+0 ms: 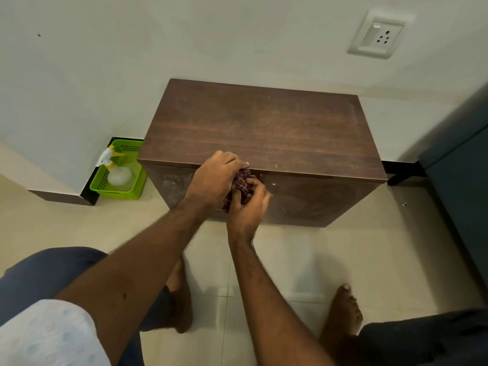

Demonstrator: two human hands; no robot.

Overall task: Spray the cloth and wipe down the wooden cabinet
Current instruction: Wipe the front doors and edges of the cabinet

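A low dark wooden cabinet [264, 128] stands against the wall, its top dusty and scuffed. At the middle of its front top edge, both hands hold a bunched dark red checked cloth [241, 184]. My left hand [214, 178] grips the cloth from above, fingertips on the cabinet's edge. My right hand [248, 204] clasps it from below, in front of the cabinet doors. A clear spray bottle [116, 170] with a white and yellow trigger head stands in a green basket [101, 180] left of the cabinet.
The green basket sits on the tiled floor in the wall corner. A dark blue unit [459, 165] stands to the right of the cabinet. A wall socket [379, 35] is above. My bare feet [343, 313] are on the tiles in front.
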